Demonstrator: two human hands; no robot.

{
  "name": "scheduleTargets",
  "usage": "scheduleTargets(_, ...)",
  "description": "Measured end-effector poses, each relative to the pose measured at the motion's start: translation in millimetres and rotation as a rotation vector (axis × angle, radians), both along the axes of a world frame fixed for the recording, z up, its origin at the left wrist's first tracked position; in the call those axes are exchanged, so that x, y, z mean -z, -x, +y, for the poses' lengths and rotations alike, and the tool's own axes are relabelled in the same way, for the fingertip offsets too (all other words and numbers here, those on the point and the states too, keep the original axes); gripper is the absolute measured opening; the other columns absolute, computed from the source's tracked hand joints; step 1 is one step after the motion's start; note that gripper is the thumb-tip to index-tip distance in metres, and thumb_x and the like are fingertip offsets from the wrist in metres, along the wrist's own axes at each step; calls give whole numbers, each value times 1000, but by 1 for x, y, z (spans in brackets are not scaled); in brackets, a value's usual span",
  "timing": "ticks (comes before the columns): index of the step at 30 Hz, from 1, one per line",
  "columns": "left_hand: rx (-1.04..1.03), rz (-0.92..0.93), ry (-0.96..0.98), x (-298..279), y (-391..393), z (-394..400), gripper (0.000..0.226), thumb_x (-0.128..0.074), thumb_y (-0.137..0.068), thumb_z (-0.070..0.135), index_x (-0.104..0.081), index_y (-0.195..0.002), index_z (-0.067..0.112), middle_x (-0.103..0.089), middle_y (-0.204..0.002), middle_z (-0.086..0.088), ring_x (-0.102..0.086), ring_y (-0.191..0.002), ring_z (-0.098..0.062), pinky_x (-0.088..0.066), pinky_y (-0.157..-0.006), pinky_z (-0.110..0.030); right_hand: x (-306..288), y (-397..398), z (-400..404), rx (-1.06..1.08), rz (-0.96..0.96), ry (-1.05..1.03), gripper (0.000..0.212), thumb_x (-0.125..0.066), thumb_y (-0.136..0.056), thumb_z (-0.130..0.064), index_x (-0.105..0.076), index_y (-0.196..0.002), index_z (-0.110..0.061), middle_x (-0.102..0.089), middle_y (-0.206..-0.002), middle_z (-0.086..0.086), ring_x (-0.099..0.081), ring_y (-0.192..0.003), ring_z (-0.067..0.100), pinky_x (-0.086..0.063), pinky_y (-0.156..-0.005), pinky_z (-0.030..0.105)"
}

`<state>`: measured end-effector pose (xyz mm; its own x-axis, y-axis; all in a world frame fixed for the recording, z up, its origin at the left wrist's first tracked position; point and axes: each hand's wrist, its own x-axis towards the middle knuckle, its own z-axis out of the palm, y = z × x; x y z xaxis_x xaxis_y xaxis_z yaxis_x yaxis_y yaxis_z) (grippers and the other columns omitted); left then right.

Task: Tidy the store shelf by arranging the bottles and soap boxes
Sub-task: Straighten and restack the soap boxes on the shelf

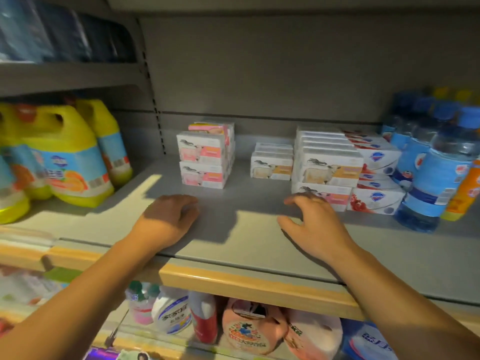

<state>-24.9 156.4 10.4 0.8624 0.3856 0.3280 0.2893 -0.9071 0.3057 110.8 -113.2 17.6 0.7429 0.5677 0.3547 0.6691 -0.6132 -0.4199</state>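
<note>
On the grey shelf [233, 245] stand white soap boxes in groups: a pink-labelled stack [205, 157] at the middle, a low orange-labelled row [271, 165], a taller stack [328, 165] and red-and-white boxes [376, 178] on the right. Blue bottles [436, 172] crowd the right end. Yellow jugs [62, 154] stand at the left. My left hand [168, 219] hovers low over the bare shelf with fingers loosely curled, empty. My right hand [314, 224] is also empty, its loosely bent fingers just in front of the lowest box of the taller stack.
An orange bottle [465, 188] stands at the far right. The shelf has an orange front strip [246, 284]. Below it sit pink and white bottles and a round pink container [249, 328]. Dark wrapped packs [65, 32] fill the upper left shelf.
</note>
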Motion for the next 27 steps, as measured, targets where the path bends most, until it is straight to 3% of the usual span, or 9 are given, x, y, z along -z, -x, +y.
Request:
scheduleTargets(3, -10, -90, 17, 4, 21, 12, 24, -57, -93, 40, -71, -104, 24, -73, -102, 0, -66, -95, -22, -53, -84, -37, -11, -2, 45, -80, -13, -68, 43, -62, -86, -39, -59, -127, -25, -58, -131, 0, -52, -121, 22, -45, -98, 35)
scheduleTargets(6, 20, -124, 55, 2, 25, 11, 27, -57, -91, 46, -70, -90, 22, -68, -78, 7, -65, -74, -14, -54, -68, -35, -24, -12, 96, -132, 10, -131, 43, -66, -85, -33, -58, -126, -24, -56, -127, 3, -53, -116, 25, -43, -92, 31)
scheduleTargets(11, 32, -103, 13, 2, 23, 12, 32, -53, -92, 46, -69, -89, 19, -68, -82, 3, -63, -76, -17, -53, -71, -37, -48, -34, 161, -131, 81, -304, 53, -70, -84, -32, -52, -131, -17, -52, -128, 7, -57, -110, 27, -47, -92, 35)
scheduleTargets(15, 27, -88, 1, 2, 23, 12, 33, -52, -93, 47, -68, -86, 19, -66, -80, 2, -62, -75, -17, -52, -71, -35, -55, -50, 192, -95, 147, -375, 47, -70, -85, -33, -54, -126, -15, -58, -121, 4, -57, -107, 22, -38, -82, 24)
scheduleTargets(19, 20, -98, -32, 5, 21, 15, 36, -51, -92, 50, -67, -84, 19, -65, -78, 2, -61, -75, -17, -51, -71, -35, -52, -58, 207, -43, 220, -436, 37, -66, -88, -28, -56, -121, -15, -58, -103, -5, -55, -90, 14, -37, -71, 17)
scheduleTargets(22, 15, -110, -65, 6, 20, 16, 37, -50, -91, 52, -67, -84, 19, -65, -78, 2, -61, -74, -19, -50, -71, -35, -49, -58, 209, -42, 232, -488, 31, -64, -91, -21, -58, -120, -13, -59, -97, -7, -53, -80, 9, -33, -51, 0)
scheduleTargets(27, 17, -136, -92, 10, 18, 20, 37, -51, -90, 51, -68, -87, 19, -65, -79, 2, -60, -75, -19, -51, -71, -35, -48, -43, 196, -38, 255, -597, 26, -62, -92, -18, -60, -118, -15, -64, -103, -6, -59, -88, 10, -45, -71, 13)
